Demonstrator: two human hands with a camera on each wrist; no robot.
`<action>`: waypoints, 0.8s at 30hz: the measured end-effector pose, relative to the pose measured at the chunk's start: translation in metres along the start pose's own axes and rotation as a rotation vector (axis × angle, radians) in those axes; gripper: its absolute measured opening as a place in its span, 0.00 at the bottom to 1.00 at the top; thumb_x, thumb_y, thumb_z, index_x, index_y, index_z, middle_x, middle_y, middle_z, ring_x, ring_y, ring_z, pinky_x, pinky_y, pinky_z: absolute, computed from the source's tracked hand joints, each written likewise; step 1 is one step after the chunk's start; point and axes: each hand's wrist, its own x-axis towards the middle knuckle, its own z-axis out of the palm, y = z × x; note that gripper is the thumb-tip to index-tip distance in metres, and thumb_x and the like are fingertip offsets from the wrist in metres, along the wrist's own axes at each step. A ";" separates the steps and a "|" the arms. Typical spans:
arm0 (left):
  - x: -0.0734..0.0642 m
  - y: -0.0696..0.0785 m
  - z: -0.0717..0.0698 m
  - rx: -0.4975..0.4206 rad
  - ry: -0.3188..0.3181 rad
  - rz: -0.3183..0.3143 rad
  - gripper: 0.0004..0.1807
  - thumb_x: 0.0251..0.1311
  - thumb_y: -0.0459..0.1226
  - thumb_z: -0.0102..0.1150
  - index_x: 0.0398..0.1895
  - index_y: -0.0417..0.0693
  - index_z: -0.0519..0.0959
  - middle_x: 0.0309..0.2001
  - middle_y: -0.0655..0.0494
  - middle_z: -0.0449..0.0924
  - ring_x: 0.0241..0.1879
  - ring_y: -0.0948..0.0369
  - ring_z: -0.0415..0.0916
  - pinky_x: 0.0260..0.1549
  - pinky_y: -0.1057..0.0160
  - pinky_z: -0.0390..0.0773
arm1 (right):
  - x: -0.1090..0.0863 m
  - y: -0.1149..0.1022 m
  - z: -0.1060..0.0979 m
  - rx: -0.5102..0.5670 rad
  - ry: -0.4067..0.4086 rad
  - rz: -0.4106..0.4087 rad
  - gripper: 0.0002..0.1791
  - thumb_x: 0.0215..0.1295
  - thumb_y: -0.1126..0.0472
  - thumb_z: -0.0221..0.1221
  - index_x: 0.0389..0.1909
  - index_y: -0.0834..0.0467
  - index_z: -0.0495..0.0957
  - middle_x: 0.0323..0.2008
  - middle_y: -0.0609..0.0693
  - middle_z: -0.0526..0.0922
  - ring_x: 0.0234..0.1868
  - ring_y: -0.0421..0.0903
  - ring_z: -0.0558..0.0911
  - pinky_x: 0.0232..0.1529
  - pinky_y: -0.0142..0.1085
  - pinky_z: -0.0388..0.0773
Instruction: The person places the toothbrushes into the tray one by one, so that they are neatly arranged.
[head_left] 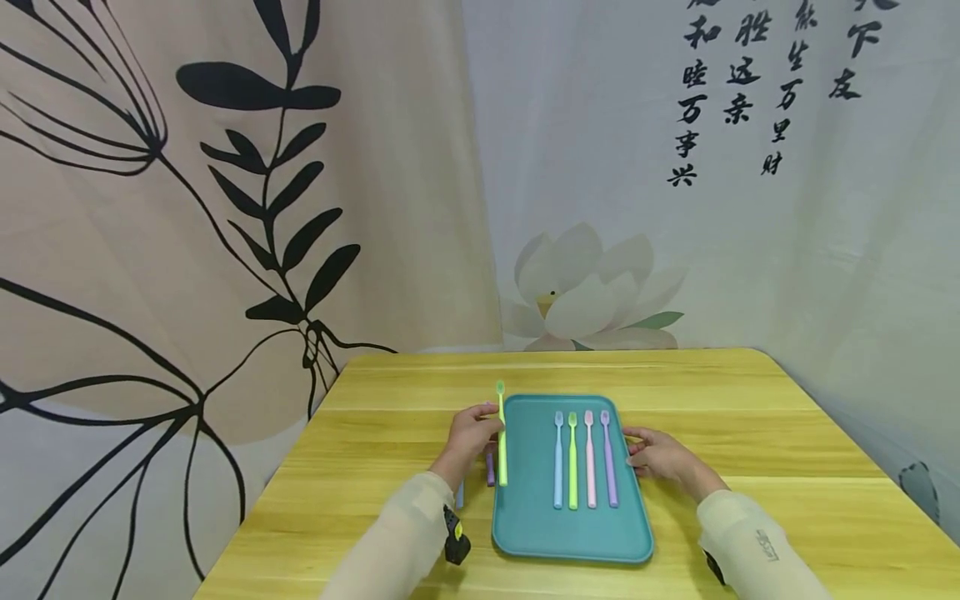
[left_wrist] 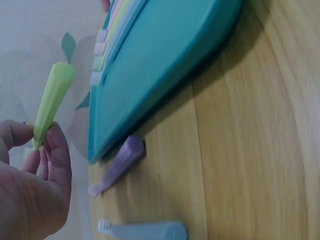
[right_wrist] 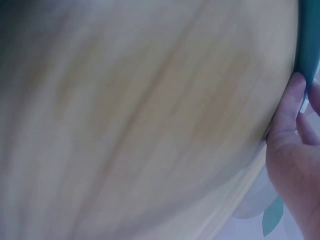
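Note:
My left hand [head_left: 472, 433] pinches a yellow-green toothbrush [head_left: 502, 446] between thumb and fingers, bristle end up, along the left edge of a teal tray [head_left: 532, 533]. In the left wrist view, the handle of this toothbrush [left_wrist: 54, 95] sticks up from the fingertips. Four toothbrushes lie side by side in the tray: blue [head_left: 558, 467], yellow-green [head_left: 573, 467], pink [head_left: 590, 467] and purple [head_left: 609, 467]. At the tray's right rim, my right hand [head_left: 663, 458] holds the edge with thumb and fingers. The right wrist view shows its thumb [right_wrist: 295, 92] against the tray's side [right_wrist: 307, 45].
Left of the tray, a purple toothbrush [left_wrist: 122, 160] and a blue toothbrush [left_wrist: 150, 230] lie on the wooden table [head_left: 375, 475], partly hidden by my left hand in the head view. Behind the table hangs a printed curtain [head_left: 420, 208].

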 end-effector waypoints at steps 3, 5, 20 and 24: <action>0.000 -0.001 0.008 -0.012 -0.011 -0.003 0.25 0.54 0.25 0.58 0.59 0.31 0.75 0.37 0.47 0.77 0.28 0.59 0.78 0.30 0.61 0.83 | -0.001 0.000 0.000 -0.015 -0.004 -0.014 0.35 0.62 0.79 0.54 0.72 0.73 0.55 0.40 0.60 0.69 0.40 0.50 0.74 0.40 0.40 0.81; -0.001 -0.001 0.013 -0.011 -0.012 -0.003 0.26 0.53 0.25 0.57 0.59 0.31 0.76 0.36 0.47 0.77 0.27 0.59 0.78 0.30 0.61 0.83 | -0.001 0.000 -0.001 -0.019 -0.005 -0.020 0.36 0.62 0.79 0.54 0.72 0.73 0.55 0.40 0.60 0.69 0.39 0.50 0.74 0.39 0.40 0.80; -0.004 -0.004 0.041 0.060 -0.011 0.011 0.23 0.53 0.26 0.57 0.56 0.34 0.78 0.34 0.47 0.78 0.28 0.58 0.79 0.31 0.55 0.84 | 0.000 0.002 -0.001 -0.021 -0.008 -0.021 0.36 0.62 0.79 0.53 0.72 0.73 0.55 0.41 0.60 0.69 0.40 0.50 0.75 0.40 0.40 0.81; -0.005 -0.007 0.046 0.095 -0.007 -0.001 0.22 0.55 0.26 0.57 0.55 0.36 0.79 0.35 0.47 0.78 0.30 0.57 0.79 0.31 0.55 0.84 | 0.001 0.002 -0.001 -0.021 -0.007 -0.022 0.36 0.63 0.79 0.53 0.72 0.74 0.55 0.41 0.60 0.69 0.40 0.50 0.75 0.41 0.40 0.81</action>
